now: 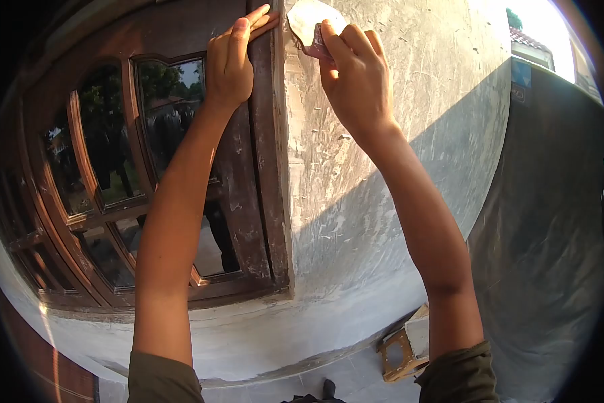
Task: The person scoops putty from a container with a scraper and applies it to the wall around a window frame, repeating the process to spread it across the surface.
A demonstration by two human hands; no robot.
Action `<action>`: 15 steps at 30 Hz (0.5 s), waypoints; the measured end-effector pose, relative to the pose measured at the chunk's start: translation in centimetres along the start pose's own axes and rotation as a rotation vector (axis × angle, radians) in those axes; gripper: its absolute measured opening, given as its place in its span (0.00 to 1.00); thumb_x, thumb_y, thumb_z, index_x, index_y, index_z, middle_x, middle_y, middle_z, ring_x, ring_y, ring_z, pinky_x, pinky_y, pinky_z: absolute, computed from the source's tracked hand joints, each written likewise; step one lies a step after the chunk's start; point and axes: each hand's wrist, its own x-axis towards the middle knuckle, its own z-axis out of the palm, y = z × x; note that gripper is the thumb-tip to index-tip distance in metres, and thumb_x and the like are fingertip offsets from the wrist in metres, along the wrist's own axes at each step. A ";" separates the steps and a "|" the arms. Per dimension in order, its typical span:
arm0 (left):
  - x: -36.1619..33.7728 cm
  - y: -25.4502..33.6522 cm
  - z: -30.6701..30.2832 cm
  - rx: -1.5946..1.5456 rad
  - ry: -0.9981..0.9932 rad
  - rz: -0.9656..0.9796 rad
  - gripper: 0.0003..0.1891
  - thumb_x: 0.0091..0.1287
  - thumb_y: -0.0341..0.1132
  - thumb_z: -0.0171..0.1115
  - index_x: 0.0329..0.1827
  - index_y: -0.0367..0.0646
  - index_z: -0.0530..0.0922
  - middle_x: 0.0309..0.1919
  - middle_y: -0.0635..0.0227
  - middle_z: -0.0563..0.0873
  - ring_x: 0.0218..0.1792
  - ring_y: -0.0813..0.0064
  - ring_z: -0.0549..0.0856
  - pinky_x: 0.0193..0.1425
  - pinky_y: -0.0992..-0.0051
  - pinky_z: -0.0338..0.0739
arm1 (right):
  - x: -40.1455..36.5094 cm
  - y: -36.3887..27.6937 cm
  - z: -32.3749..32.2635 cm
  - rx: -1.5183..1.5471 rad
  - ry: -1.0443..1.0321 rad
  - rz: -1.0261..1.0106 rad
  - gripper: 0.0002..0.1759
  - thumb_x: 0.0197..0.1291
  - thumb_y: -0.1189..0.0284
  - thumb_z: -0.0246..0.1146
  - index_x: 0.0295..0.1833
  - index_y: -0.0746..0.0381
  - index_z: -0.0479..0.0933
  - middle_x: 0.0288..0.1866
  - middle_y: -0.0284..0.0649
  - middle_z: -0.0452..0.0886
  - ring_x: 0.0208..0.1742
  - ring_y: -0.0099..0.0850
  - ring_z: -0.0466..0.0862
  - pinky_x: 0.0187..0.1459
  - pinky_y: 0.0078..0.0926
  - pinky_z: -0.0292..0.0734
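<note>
My right hand pinches a piece of sandpaper against the patchy grey plaster wall, close to the wall's edge beside the wooden frame. The sandpaper is pale and sunlit on one part and reddish-brown near my thumb. My left hand rests on the brown wooden window frame, its fingers stretched out toward the wall's edge and holding nothing. Both arms reach up, and the hands are near the top of the view.
Dark glass panes sit in the wooden window at left. At right hangs a large dark sheet. Low down, a small wooden stool stands on the tiled floor near the wall's base. A shadow crosses the wall diagonally.
</note>
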 end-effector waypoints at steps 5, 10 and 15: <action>0.2 -0.4 -0.5 -0.078 -0.018 -0.049 0.33 0.83 0.47 0.29 0.66 0.28 0.78 0.60 0.44 0.85 0.58 0.59 0.86 0.66 0.69 0.72 | -3.4 -2.0 -0.2 -0.002 -0.233 0.026 0.34 0.45 0.84 0.72 0.63 0.64 0.78 0.45 0.39 0.78 0.48 0.41 0.78 0.51 0.36 0.80; 0.3 -0.5 -0.7 -0.176 -0.029 -0.120 0.33 0.83 0.47 0.29 0.67 0.32 0.79 0.61 0.48 0.86 0.52 0.68 0.86 0.54 0.75 0.71 | -7.7 -5.8 -2.9 0.098 -0.274 -0.015 0.30 0.48 0.79 0.68 0.61 0.66 0.80 0.41 0.37 0.73 0.47 0.36 0.78 0.41 0.31 0.84; 0.4 -0.4 -1.2 -0.162 -0.045 -0.174 0.32 0.83 0.47 0.29 0.68 0.36 0.79 0.60 0.53 0.87 0.43 0.78 0.81 0.43 0.79 0.66 | -1.5 -1.5 -1.9 -0.042 -0.110 0.040 0.25 0.49 0.81 0.69 0.57 0.63 0.81 0.40 0.37 0.75 0.47 0.36 0.78 0.38 0.32 0.84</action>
